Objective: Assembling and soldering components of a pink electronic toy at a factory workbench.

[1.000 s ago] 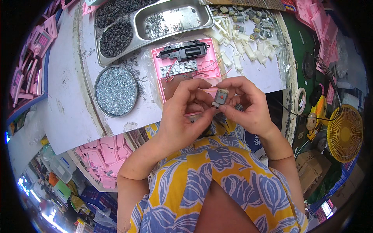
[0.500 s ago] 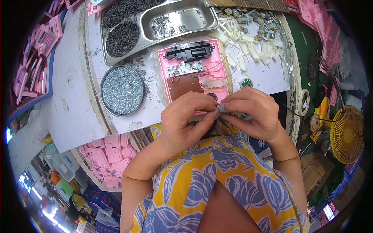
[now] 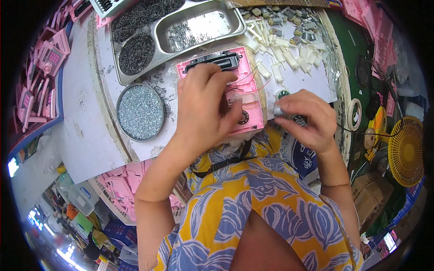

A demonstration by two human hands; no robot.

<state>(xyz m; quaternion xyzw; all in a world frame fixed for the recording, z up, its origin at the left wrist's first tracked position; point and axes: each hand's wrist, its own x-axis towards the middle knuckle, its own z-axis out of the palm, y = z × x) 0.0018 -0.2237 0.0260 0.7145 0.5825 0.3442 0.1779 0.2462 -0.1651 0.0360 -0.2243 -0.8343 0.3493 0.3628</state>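
A pink plastic toy housing [image 3: 251, 118] lies open in front of me, with a black plastic mechanism [image 3: 228, 60] at its far end and thin red wires [image 3: 253, 81] across its middle. Over its left half reaches my left hand [image 3: 201, 106], thumb and fingers apart, nothing visible in them. The hand hides the metal plate and brown board beneath. Just off the housing's near right corner, my right hand [image 3: 312, 117] pinches a small grey motor [image 3: 278, 110] between thumb and fingers. A small green round piece [image 3: 282, 94] lies beyond that hand.
A round dish of small silvery screws [image 3: 140, 112] stands left of the housing. Behind is a metal tray [image 3: 178, 53] holding dark springs. White plastic parts [image 3: 289, 58] and grey motors [image 3: 296, 20] pile up at the far right. A yellow fan [image 3: 407, 151] stands to the right.
My hands have come apart. The left moved up and left over the housing and its fingers opened; the right drew aside to the right, keeping the motor.
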